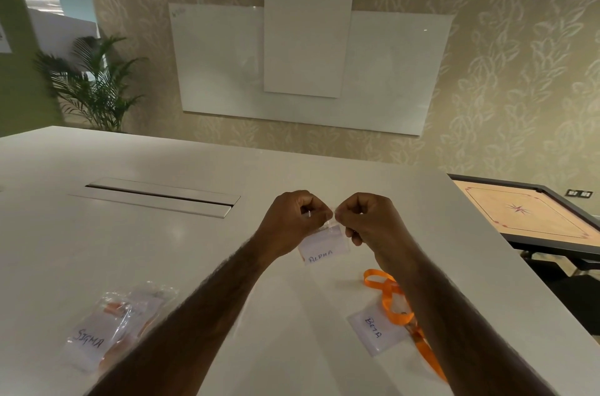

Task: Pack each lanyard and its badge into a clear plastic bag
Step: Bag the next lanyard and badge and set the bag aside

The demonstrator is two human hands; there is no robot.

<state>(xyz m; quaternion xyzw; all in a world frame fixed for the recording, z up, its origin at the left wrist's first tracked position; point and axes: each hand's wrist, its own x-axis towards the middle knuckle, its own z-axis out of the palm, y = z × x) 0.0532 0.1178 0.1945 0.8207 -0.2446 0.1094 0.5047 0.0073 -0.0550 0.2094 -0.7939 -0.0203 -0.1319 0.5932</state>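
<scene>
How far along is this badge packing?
One set looks done: the white SIGMA badge and an orange lanyard lie inside a clear plastic bag. In hand: the left hand and right hand pinch the top edge of the white ALPHA badge; whether a bag surrounds it, I cannot tell. Left: the white BETA badge and its orange ribbon lanyard lie loose.

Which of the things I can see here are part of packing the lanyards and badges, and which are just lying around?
Part of the job:
ALPHA badge, pinched at its top by left hand and right hand
BETA badge with orange lanyard, unbagged
SIGMA badge inside a clear bag

Just lying about:
carrom board
potted plant
whiteboards
cable hatch
</scene>
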